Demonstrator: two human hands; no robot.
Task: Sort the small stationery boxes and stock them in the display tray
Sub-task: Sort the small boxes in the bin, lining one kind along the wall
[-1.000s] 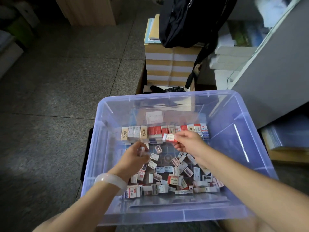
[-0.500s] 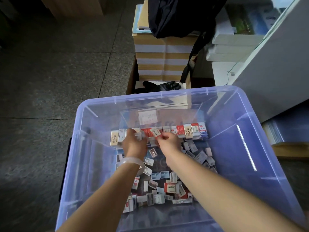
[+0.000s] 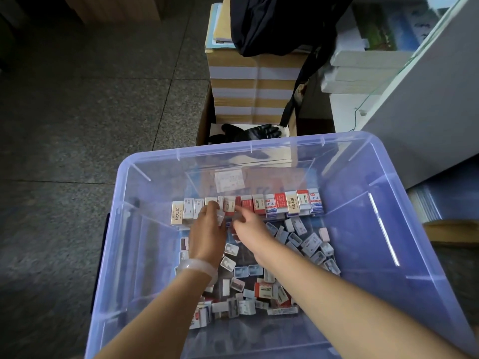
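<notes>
A clear display tray (image 3: 305, 168) stands at the far end of a big translucent blue bin (image 3: 388, 255). A row of upright small boxes (image 3: 282, 204), red, white and cream, lines the tray's front. Loose small boxes (image 3: 261, 290) lie scattered on the bin floor. My left hand (image 3: 208, 233) reaches the left part of the row, fingers on the white boxes, and pinches a small pale box (image 3: 220, 219) at its thumb side. My right hand (image 3: 250, 225) is just beside it, fingertips touching a red 2B box (image 3: 229, 206) standing in the row.
Behind the bin a black glove (image 3: 248, 132) lies in an open carton. Above it are stacked brown-and-white paper reams (image 3: 251, 86) with a black bag (image 3: 280, 19) on top. A grey counter (image 3: 427, 104) rises at the right. Grey tiled floor (image 3: 77, 112) stretches to the left.
My right hand carried the red box from above the loose pile to the row, where it now stands. My left hand moved up to the row too. The view shifted closer.
</notes>
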